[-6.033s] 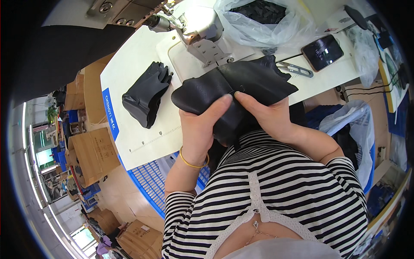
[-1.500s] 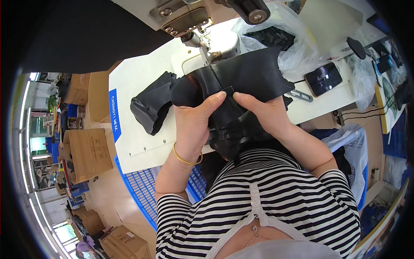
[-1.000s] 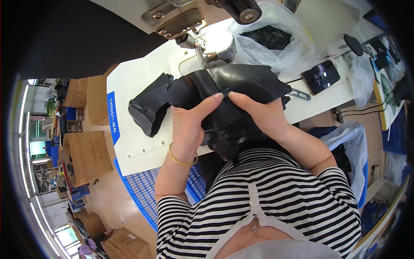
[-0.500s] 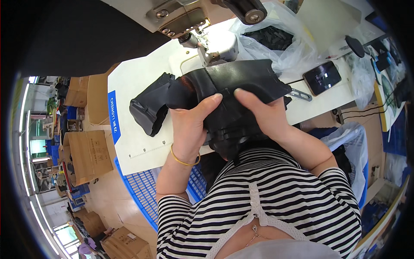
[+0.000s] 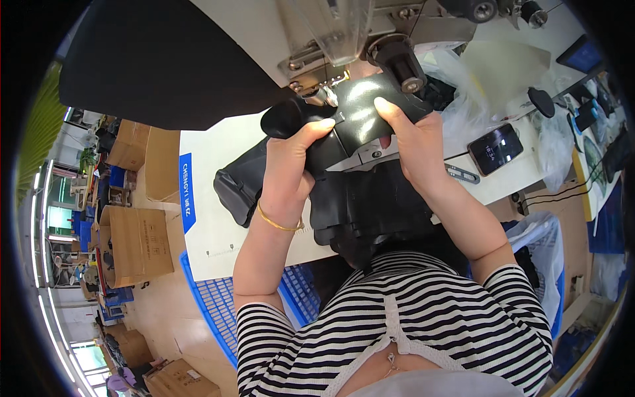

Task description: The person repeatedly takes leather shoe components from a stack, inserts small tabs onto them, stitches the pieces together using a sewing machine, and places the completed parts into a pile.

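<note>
Two hands, left [image 5: 289, 173] and right [image 5: 418, 142], each grip clenched on the black piece [image 5: 360, 114] at the far machine [image 5: 344, 40]; fingertips sit near the needle, so a slip could nick them.

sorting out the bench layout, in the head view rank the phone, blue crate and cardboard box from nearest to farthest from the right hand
1. Phone, on the table just right of the right hand.
2. Blue crate, below the table, lower left.
3. Cardboard box, far left on the floor.

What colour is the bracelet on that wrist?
Gold; the thin bracelet sits on the left wrist, in the head view.
</note>
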A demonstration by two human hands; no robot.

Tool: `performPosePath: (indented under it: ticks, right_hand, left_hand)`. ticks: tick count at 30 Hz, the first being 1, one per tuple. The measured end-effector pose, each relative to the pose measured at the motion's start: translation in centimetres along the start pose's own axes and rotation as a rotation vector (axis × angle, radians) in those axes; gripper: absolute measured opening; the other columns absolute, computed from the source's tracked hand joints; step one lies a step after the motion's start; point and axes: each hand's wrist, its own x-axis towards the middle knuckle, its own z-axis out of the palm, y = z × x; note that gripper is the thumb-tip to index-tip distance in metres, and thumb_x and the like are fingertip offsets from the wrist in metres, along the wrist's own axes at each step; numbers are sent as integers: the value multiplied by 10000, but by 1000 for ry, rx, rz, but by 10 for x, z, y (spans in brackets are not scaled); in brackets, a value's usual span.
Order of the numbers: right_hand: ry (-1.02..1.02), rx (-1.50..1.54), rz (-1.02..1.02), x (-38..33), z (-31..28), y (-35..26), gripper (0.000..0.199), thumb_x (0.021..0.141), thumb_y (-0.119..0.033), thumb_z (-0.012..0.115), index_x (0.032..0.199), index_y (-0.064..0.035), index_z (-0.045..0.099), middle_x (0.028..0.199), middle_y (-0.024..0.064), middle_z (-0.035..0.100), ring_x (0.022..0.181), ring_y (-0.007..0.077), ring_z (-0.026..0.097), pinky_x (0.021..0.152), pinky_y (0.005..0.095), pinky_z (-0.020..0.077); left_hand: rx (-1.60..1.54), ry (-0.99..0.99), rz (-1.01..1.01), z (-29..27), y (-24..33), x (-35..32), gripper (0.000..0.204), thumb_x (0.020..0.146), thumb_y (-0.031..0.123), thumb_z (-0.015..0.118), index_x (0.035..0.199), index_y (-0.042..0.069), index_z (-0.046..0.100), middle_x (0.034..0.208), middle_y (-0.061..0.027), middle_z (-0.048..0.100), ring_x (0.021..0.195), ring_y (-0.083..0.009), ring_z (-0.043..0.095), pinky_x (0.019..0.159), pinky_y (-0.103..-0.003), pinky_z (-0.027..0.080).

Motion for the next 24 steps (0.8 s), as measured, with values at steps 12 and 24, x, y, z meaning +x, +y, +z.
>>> performPosePath:
  ticks: [12, 24]
  right_hand:
    - [31, 52, -2, 16, 5, 4, 130, 873, -127, 591, 836, -16, 649, 680, 6, 605, 538, 56, 541, 458, 198, 396]
    - [7, -4, -35, 18, 2, 5, 145, 877, -130, 590, 814, -5, 629, 671, 10, 599, 527, 58, 537, 450, 208, 404]
  left_hand:
    - [7, 45, 25, 8, 7, 15, 179, 742, -19, 690, 909, -58, 640, 883, -109, 650, 758, -174, 652, 691, -286, 559]
    - [27, 0, 27, 6, 8, 17, 120, 762, -23, 675, 878, -16, 644, 884, -81, 644, 775, -160, 640, 706, -281, 552]
